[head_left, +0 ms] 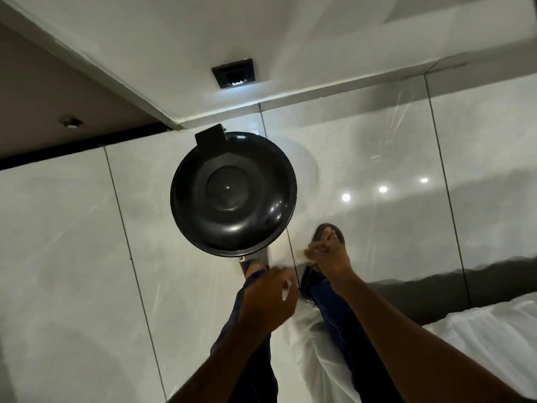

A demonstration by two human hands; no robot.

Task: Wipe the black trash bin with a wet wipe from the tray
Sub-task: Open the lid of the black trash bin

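Nearest, at the right edge, lies white bedding [488, 338]. Above the jeans-clad legs, the left hand [266, 298] and right hand [328, 257] each pinch an end of a thin, pale wet wipe [302, 255] stretched between them, blurred. Beyond, the black trash bin [232, 193] stands lid closed on the glossy tiled floor [72, 228], just left of the sandalled right foot [328, 237].

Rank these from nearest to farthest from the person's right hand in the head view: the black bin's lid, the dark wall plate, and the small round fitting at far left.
From the right hand:
1. Black bin's lid, just up and left of it.
2. Dark wall plate, beyond the bin, near the top.
3. Small round fitting, far left.
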